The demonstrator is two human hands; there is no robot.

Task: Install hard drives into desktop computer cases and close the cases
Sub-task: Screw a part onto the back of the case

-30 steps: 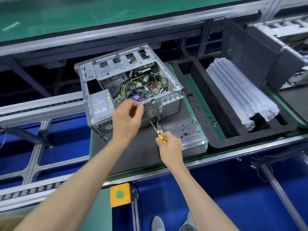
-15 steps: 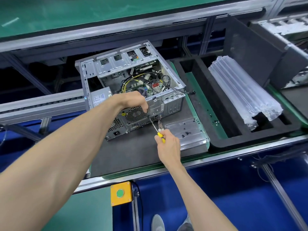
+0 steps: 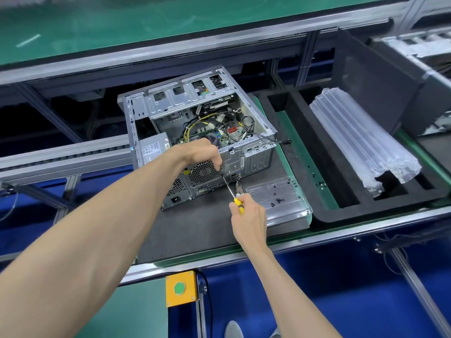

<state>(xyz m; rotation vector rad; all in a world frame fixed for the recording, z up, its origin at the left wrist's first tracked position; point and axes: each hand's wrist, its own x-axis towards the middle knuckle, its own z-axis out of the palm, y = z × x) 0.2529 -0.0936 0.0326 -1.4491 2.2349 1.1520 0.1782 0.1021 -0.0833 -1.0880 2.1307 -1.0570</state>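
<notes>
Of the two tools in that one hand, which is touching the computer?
The yellow-handled screwdriver, gripped in the right hand: its tip meets the computer case rear panel just below the left hand. The pliers beside it point up, clear of the case.

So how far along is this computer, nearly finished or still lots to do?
Partway, it seems. The computer case lies open, wiring exposed, and I can't tell whether a drive is in. Right now the left hand pinches at the rear panel while the right hand aims a yellow screwdriver there. Closing the case is still left.
</notes>
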